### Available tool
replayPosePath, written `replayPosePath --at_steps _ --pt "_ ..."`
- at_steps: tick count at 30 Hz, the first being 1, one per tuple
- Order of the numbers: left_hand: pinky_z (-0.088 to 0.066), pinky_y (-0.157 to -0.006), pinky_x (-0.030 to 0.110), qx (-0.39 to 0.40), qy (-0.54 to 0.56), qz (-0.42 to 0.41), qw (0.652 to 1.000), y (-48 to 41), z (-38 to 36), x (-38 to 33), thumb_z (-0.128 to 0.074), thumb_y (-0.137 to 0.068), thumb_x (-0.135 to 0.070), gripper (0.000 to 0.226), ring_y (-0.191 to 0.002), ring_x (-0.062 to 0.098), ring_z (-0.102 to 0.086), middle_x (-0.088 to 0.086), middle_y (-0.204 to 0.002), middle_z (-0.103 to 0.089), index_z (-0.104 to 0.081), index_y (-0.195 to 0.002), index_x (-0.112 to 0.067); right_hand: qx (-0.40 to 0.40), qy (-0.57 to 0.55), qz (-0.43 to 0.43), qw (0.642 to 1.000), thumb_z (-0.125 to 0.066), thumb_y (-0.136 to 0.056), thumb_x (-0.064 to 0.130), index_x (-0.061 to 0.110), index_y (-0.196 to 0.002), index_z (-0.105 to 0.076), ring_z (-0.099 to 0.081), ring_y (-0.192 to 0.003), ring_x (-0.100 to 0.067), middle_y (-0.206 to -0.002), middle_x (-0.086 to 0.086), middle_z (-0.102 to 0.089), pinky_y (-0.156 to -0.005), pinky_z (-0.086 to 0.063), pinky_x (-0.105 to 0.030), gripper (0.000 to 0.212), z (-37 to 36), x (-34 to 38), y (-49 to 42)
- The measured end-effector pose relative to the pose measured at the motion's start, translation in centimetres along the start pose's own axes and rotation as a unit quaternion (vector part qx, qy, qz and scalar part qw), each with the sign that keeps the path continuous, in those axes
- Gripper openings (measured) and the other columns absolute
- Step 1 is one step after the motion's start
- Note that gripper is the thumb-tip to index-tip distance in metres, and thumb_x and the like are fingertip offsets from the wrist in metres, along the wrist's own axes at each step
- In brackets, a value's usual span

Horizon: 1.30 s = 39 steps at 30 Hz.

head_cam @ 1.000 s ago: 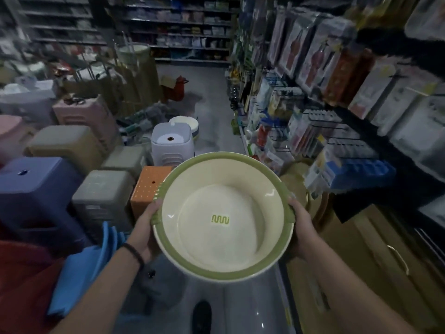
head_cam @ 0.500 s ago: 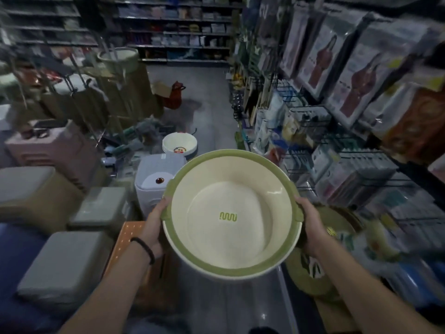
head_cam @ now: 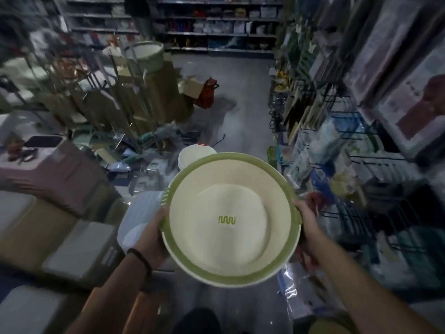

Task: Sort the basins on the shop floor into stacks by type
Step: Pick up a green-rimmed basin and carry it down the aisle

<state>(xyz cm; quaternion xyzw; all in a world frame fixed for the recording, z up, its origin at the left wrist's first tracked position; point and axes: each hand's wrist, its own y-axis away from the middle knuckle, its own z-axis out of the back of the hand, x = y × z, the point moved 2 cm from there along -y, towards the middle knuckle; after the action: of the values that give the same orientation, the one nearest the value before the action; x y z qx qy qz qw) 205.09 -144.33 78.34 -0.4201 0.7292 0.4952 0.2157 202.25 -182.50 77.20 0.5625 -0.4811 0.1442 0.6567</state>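
I carry a round cream basin (head_cam: 231, 220) with a green rim and a small green wavy mark on its bottom, held level in front of me over the aisle floor. My left hand (head_cam: 154, 237) grips its left rim and my right hand (head_cam: 307, 227) grips the right handle. Just beyond its far rim a white basin (head_cam: 195, 155) sits on the floor, partly hidden by the one I hold. Another pale green-rimmed basin (head_cam: 147, 54) rests high on a metal rack at the back left.
Plastic stools (head_cam: 79, 247) in grey, tan and pink crowd the left side, with a white one (head_cam: 142, 213) beside my left hand. Wire racks of packaged goods (head_cam: 349, 165) line the right. A red container (head_cam: 208, 92) stands farther down the grey aisle floor (head_cam: 245, 92).
I have walked forward along the aisle with the basin in both hands. The stools have slid back to my left and the white basin on the floor is nearer.
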Motion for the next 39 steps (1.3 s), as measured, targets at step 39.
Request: replayPosePath --at_steps 39 --pt "-0.056 -0.069 0.039 -0.336 0.199 0.097 0.916 -73.6 -7.5 -19.4 -0.057 -0.101 -0.035 0.034 -0.089 0.034 -0.065 0.018 -0.103 -0.072 -0.068 -0.122 -0.011 0.229 0.496 -0.127 0.828 -0.062 -0.095 0.007 -0.002 -0.111 -0.074 -0.067 -0.086 -0.04 -0.077 -0.014 -0.077 -0.071 -0.052 -0.042 0.022 -49.3 37.7 -84.9"
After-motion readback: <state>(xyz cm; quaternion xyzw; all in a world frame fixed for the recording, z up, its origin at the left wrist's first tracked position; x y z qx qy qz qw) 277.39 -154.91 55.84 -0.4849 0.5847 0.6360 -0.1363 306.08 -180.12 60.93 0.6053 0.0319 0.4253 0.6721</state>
